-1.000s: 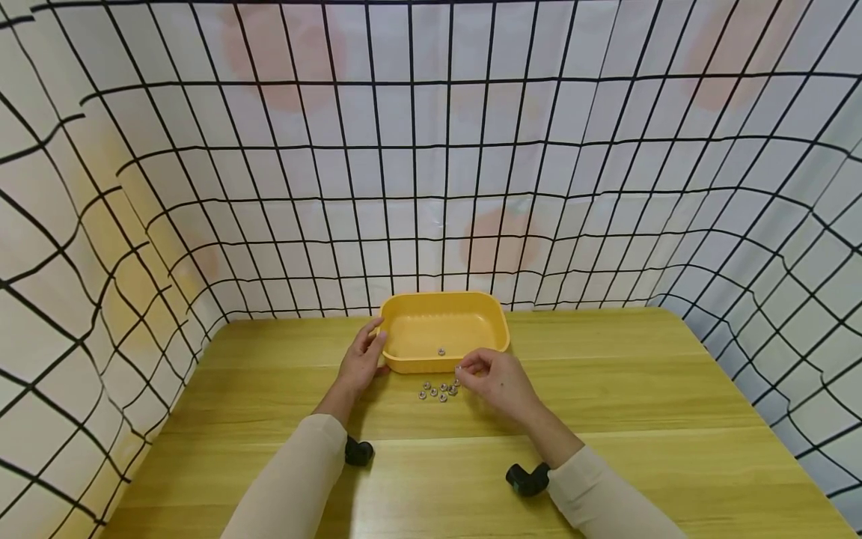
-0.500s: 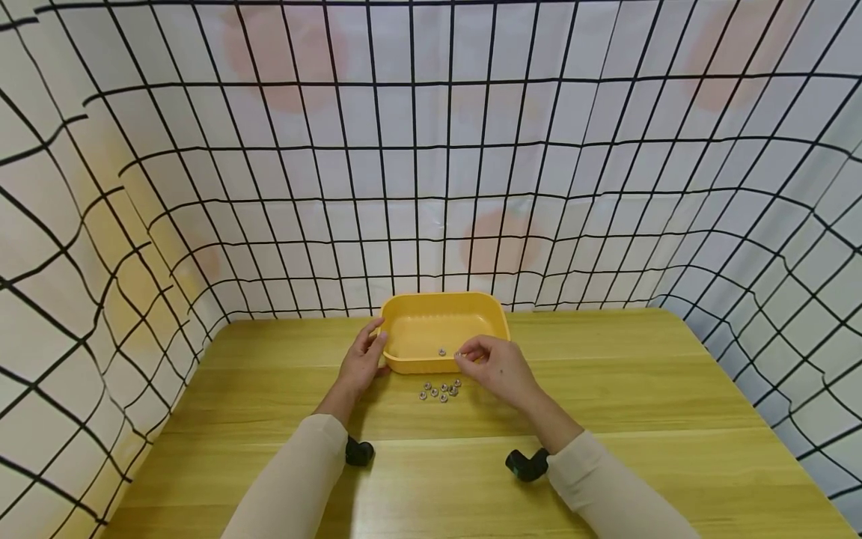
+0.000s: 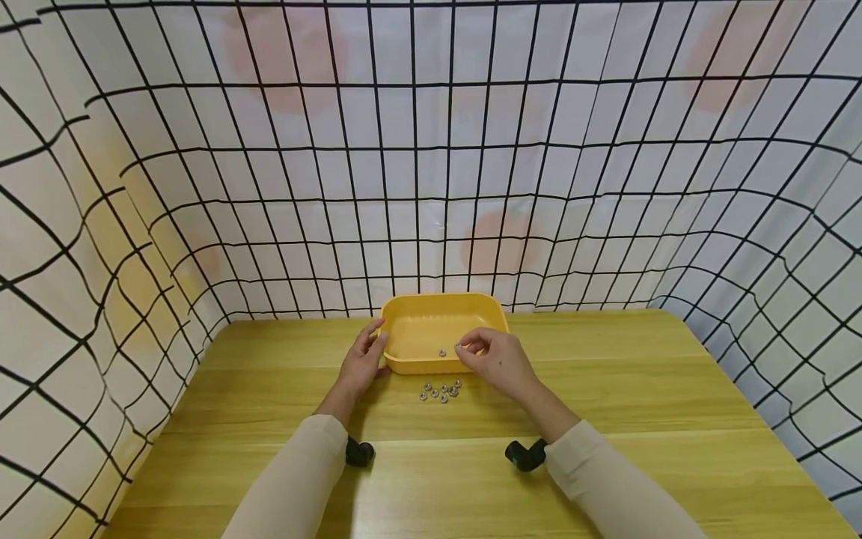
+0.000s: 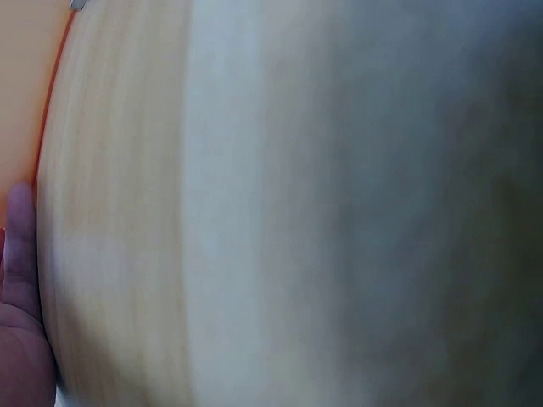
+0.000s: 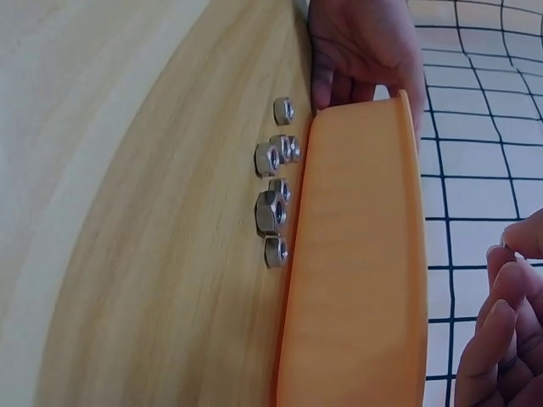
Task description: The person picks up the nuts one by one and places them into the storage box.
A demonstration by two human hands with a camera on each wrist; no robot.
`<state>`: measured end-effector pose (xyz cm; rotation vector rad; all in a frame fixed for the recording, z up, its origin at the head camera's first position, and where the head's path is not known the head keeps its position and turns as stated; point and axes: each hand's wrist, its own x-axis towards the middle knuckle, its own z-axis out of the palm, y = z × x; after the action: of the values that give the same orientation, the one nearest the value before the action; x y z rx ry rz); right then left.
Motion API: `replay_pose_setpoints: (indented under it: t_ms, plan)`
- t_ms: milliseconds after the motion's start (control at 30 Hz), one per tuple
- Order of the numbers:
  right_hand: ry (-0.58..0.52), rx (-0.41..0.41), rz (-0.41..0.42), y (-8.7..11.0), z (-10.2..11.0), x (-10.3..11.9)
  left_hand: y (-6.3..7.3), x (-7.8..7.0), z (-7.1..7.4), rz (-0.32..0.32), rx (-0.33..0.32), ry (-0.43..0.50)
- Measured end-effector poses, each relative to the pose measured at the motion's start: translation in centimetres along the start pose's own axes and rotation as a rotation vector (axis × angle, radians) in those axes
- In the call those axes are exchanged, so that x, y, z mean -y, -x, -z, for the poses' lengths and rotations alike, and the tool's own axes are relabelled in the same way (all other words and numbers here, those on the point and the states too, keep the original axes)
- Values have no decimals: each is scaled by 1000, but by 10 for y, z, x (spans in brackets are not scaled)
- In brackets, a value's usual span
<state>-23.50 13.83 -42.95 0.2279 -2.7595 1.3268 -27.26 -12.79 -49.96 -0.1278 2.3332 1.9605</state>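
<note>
In the head view a yellow plastic tray [image 3: 444,366] stands at the back of the table. My left hand [image 3: 360,363] rests against its left end, fingers touching the wall and rim; the right wrist view shows this hand [image 5: 365,38] at the tray's end. My right hand [image 3: 497,361] is above the tray's front right part, thumb and fingertips pinching a small metal nut [image 3: 459,346], mostly hidden. One hex nut [image 3: 442,352] lies inside the tray. Several hex nuts [image 3: 434,392] sit on the wood in front, seen closer as nuts [image 5: 271,212] beside the tray wall.
The wooden table [image 3: 431,479] extends around the tray on both sides and toward the front. Behind it rises a pale cloth with a black grid [image 3: 431,172], also along both sides. Black camera mounts [image 3: 360,453] hang at both wrists.
My right hand has risen from the nuts in front, over the tray's front rim, with a pinched nut. My left hand and the tray have stayed in place.
</note>
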Motion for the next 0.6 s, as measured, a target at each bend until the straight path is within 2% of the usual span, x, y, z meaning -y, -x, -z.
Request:
replay_pose_setpoints:
  t_ms: [333,600]
  plan:
    - [27,-5,1,-16,-3,0,1,-2,0,-3,3,1]
    - [1,-48,21,-29,-4,-2,1,-1,0,-9,-4,-4]
